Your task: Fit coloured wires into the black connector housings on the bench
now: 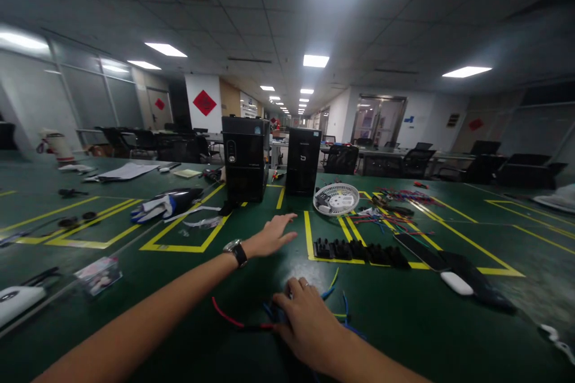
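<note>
Your left hand (271, 237) is open, ahead of your right hand (308, 318), which curls over coloured wires (266, 327) sticking out either side of it; its grip cannot be told.

Two hands are in view: one left hand (272, 238) and one right hand (309, 320), with one wristwatch (236, 251) and one ring (303, 285). The counter (431, 323) carries two black computer towers (245, 161) (303, 161), one white basket (345, 203) and one clear box (99, 275). Three red diamond-shaped decorations (204, 102) (160, 104) (476, 124) show clearly. The wires (329, 293) overlap too much to count.
</note>
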Action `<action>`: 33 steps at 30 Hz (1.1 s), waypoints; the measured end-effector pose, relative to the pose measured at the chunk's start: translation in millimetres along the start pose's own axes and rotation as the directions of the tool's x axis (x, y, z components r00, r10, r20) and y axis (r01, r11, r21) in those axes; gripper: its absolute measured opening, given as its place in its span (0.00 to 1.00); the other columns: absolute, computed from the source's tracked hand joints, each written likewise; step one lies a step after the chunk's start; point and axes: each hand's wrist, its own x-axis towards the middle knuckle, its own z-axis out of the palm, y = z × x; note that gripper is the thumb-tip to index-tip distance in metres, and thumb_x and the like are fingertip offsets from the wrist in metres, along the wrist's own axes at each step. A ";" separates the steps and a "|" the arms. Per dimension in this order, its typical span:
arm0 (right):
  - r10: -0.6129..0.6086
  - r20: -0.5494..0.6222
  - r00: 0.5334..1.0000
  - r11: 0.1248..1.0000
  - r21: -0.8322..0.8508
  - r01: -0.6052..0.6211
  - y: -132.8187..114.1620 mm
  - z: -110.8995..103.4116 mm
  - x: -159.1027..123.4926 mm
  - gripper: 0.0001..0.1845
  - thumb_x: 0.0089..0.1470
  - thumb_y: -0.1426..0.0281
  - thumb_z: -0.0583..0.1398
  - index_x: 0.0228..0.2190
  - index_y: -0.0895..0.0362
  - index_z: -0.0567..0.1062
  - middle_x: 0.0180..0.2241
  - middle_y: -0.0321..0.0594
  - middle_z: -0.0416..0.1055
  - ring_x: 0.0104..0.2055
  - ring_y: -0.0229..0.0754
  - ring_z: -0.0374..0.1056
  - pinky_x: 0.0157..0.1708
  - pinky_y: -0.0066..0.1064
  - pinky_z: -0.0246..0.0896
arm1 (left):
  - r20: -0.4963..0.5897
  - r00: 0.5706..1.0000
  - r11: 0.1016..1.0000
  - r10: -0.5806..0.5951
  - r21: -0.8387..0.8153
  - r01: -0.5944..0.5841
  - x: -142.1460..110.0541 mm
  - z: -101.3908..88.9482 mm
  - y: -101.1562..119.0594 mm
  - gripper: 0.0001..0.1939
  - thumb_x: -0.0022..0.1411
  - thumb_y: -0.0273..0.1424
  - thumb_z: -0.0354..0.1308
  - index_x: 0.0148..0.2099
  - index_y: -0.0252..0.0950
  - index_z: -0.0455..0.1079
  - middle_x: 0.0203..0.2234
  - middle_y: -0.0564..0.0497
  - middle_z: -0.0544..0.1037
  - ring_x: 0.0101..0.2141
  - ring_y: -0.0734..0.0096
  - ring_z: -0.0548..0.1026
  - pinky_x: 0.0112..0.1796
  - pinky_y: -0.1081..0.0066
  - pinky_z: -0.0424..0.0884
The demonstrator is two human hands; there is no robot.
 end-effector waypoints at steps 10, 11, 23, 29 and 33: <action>0.063 0.118 0.991 0.997 0.031 -0.067 52.6 -40.9 -98.3 0.17 0.62 0.74 0.51 0.47 0.46 0.72 0.42 0.40 0.70 0.43 0.45 0.67 0.43 0.35 0.62 | 0.104 0.994 1.000 -0.023 0.015 0.021 -32.0 -6.0 -17.9 0.26 0.52 0.44 0.64 0.53 0.43 0.69 0.52 0.44 0.73 0.55 0.53 0.67 0.57 0.55 0.55; 0.101 0.102 0.990 0.994 0.027 -0.104 68.6 -44.9 -119.2 0.18 0.63 0.73 0.50 0.48 0.44 0.72 0.42 0.40 0.71 0.43 0.45 0.67 0.42 0.35 0.63 | 0.119 0.993 1.000 -0.002 0.011 0.000 -30.5 -1.3 -18.5 0.26 0.52 0.43 0.64 0.53 0.43 0.69 0.52 0.44 0.73 0.54 0.54 0.67 0.57 0.56 0.56; 0.457 -0.027 0.889 0.881 -0.126 -0.457 145.5 -98.1 -244.2 0.28 0.58 0.58 0.56 0.60 0.44 0.62 0.59 0.43 0.62 0.59 0.54 0.57 0.55 0.47 0.55 | 0.275 0.960 0.975 -0.062 0.222 -0.001 40.2 95.1 -30.8 0.33 0.45 0.45 0.66 0.53 0.35 0.68 0.52 0.40 0.71 0.53 0.47 0.65 0.53 0.56 0.59; 0.451 -0.145 0.881 0.868 -0.158 -0.470 115.8 -78.8 -146.6 0.22 0.61 0.57 0.53 0.50 0.55 0.72 0.49 0.49 0.68 0.51 0.53 0.64 0.50 0.44 0.58 | 0.202 0.979 0.963 -0.038 0.268 -0.018 33.5 107.2 -24.8 0.24 0.51 0.41 0.62 0.48 0.35 0.69 0.44 0.43 0.73 0.47 0.53 0.68 0.48 0.60 0.63; 0.447 -0.097 0.889 0.866 -0.199 -0.458 123.1 -61.8 -101.6 0.09 0.58 0.71 0.55 0.36 0.57 0.75 0.39 0.48 0.72 0.42 0.50 0.68 0.40 0.38 0.60 | 0.077 0.997 0.998 -0.027 0.059 0.022 2.4 95.1 -8.9 0.24 0.48 0.34 0.66 0.48 0.36 0.65 0.41 0.46 0.73 0.43 0.59 0.71 0.45 0.64 0.66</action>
